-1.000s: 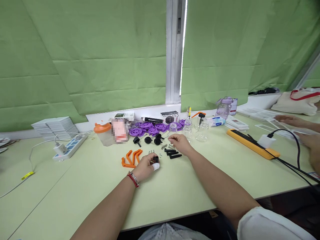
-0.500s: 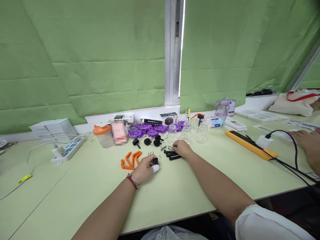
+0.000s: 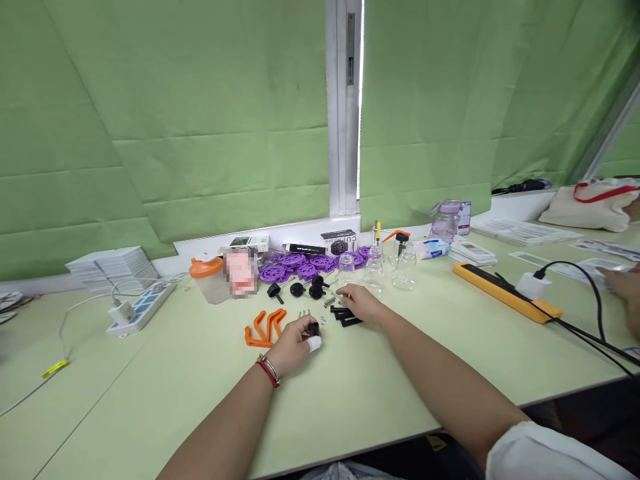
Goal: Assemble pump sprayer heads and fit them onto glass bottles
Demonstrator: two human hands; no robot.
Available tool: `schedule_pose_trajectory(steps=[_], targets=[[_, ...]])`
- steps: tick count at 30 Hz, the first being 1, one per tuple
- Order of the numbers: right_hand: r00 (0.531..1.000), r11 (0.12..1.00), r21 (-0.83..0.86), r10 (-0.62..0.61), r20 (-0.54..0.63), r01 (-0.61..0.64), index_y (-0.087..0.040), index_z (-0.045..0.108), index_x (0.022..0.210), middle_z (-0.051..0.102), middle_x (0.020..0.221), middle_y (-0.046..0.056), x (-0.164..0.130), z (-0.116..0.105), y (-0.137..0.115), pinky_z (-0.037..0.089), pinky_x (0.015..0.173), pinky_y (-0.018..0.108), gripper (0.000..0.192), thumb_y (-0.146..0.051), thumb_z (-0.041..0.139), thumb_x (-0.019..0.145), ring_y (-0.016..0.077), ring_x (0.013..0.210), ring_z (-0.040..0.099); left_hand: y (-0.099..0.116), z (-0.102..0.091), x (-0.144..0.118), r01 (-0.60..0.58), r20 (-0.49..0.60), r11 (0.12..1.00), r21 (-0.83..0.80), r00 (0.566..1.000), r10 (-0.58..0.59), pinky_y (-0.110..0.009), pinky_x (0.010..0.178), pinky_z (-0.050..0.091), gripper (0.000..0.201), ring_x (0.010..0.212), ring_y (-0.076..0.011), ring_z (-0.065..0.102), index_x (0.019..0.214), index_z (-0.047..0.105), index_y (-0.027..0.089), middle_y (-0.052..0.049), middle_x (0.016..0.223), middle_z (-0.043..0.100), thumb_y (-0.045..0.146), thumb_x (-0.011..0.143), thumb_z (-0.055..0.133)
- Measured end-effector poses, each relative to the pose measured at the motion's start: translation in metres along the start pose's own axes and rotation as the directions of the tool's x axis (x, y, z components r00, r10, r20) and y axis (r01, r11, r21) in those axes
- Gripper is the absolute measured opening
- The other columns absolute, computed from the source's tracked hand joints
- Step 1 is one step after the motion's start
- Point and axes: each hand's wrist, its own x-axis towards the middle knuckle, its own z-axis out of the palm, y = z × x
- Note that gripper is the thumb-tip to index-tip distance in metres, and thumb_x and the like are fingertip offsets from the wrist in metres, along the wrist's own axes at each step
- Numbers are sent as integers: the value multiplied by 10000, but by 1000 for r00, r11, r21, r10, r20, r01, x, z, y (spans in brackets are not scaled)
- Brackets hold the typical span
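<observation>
So the left hand [image 3: 293, 341] is resting on the pale green surface [image 3: 165, 373] with its grip pinched together on a small black plastic part [image 3: 313, 329], held right at the fingertips; one finger has a white wrap on its tip and there's a red and silver bracelet on that wrist. Just left of that hand sit a few bright orange plastic hook-shaped pieces [image 3: 263, 325], lying flat and bunched together. The right hand [image 3: 361, 303] is a bit farther out and to the right, fingers curled down onto a little pile of short black plastic rods [image 3: 346, 319], touching them, but honestly I can't tell whether its grip has actually got hold of one. Small metal springs [image 3: 330, 301] lie just beside that hand on its far-left side. Beyond those are some black round knobs [image 3: 298, 289], then a heap of purple plastic gear wheels [image 3: 300, 264] and a few clear glass bottles [image 3: 376, 268]. Far right there's a long yellow power strip [image 3: 505, 292] with a black cable plugged in, and another person's hand [image 3: 625, 283] at the edge.
</observation>
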Motion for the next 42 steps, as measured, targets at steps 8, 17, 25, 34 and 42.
schedule_pose_trajectory(steps=[8, 17, 25, 34, 42], targets=[[927, 770, 628, -308, 213, 111, -191, 516, 1258, 514, 854, 0, -22, 11, -46, 379, 595, 202, 415, -222, 491, 845, 70, 607, 422, 2, -1, 2, -48, 4, 999, 12, 999, 48, -253, 659, 391, 149, 673, -123, 488, 825, 535, 169, 6, 743, 530, 260, 728, 601], [938, 641, 761, -314, 147, 95, -208, 503, 1162, 483, 849, -13, -24, 23, -54, 378, 583, 202, 354, -269, 563, 819, 65, 607, 426, 0, -1, 1, -75, 8, 996, 51, 997, 75, -265, 685, 392, 182, 710, -137, 488, 908, 561, 165, -7, 773, 534, 247, 747, 578], [942, 715, 662, -333, 39, 226, -205, 525, 1116, 533, 854, -1, -27, 26, -58, 420, 653, 229, 318, -206, 566, 801, 85, 667, 494, 3, -1, 1, -70, 4, 996, 51, 998, 69, -273, 685, 397, 158, 724, -152, 500, 863, 551, 168, -15, 781, 551, 272, 748, 581], [963, 707, 679, -270, 0, 199, -174, 629, 979, 608, 753, 3, -25, 27, -57, 436, 620, 239, 257, -224, 645, 727, 101, 627, 524, 5, -1, 0, -55, 6, 997, 50, 998, 55, -275, 693, 403, 162, 735, -150, 504, 865, 556, 168, -11, 784, 550, 272, 744, 583], [937, 730, 630, -348, 9, 265, -183, 720, 811, 624, 856, 42, -27, 23, -58, 453, 629, 248, 120, -203, 658, 711, 121, 688, 562, 4, -1, 1, -62, 6, 997, 48, 998, 62, -271, 688, 393, 177, 741, -146, 490, 871, 554, 159, -14, 794, 541, 279, 745, 583]])
